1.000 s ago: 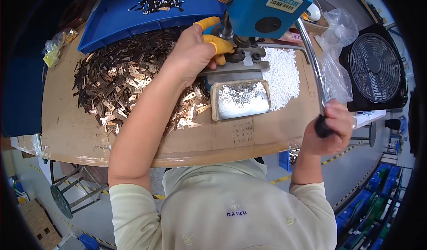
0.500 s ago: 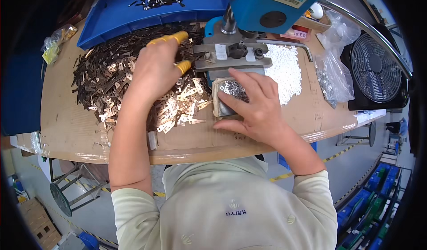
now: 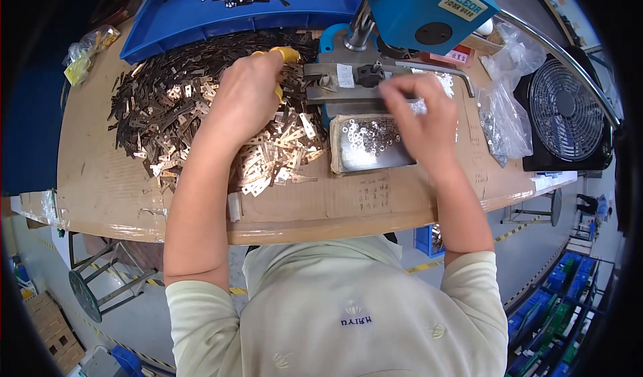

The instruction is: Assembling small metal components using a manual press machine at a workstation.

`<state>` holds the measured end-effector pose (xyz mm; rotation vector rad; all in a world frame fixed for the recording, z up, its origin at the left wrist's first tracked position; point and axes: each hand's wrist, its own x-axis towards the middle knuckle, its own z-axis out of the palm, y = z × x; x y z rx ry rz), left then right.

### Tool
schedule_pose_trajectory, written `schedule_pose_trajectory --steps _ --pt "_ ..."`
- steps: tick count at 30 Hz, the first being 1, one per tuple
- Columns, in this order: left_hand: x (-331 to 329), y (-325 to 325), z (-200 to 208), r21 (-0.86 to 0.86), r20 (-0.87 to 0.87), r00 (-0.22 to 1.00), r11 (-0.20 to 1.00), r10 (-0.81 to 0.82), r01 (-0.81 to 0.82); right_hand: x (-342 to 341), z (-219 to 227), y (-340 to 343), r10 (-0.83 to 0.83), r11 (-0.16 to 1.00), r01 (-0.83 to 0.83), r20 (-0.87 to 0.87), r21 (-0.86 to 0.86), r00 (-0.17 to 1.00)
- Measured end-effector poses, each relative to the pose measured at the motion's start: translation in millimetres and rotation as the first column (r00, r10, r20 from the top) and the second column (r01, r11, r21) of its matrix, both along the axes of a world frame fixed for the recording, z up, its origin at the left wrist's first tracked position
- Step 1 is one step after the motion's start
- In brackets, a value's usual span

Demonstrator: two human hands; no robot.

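Observation:
My left hand (image 3: 251, 99), with yellow covers on its fingertips, is over a pile of small flat metal strips (image 3: 167, 112), dark and copper-coloured, beside the fixture. Its thumb and forefinger are apart, and I see nothing between them. At the front right of the steel clamping fixture (image 3: 348, 94), my right hand (image 3: 429, 119) is closed in a pinch, slightly blurred; whatever its fingertips hold is too small to make out. Below that hand lies a shallow tray (image 3: 355, 162) with small metal rings (image 3: 368, 136) on it. A blue press head (image 3: 432, 15) stands above the fixture.
A blue bin (image 3: 181, 18) with dark, white-tipped parts stands at the back. Behind my right hand are small white pieces (image 3: 445, 81) and a hex key (image 3: 462, 75). Clear plastic bags (image 3: 502, 119) and a black fan (image 3: 566, 112) stand at the right.
My right hand has lifted off the ring tray and moved up and right to the fixture, its fingers now drawn together. My left hand stays near the fixture. The whole view has shifted slightly.

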<state>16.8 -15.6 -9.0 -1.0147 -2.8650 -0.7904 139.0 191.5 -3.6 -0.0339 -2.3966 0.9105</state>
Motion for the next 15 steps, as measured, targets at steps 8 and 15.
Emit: schedule_pose_trajectory --steps 8,15 --pt "-3.4 -2.2 15.6 0.486 0.421 0.907 0.851 -0.027 -0.2 -27.7 1.7 6.3 0.023 0.977 0.023 -0.214 0.21 0.977" --pt "5.3 10.5 19.5 0.717 0.602 0.742 0.608 -0.295 -0.341 -17.9 13.3 -3.9 0.019 0.677 0.25 -0.355 0.692 0.935"
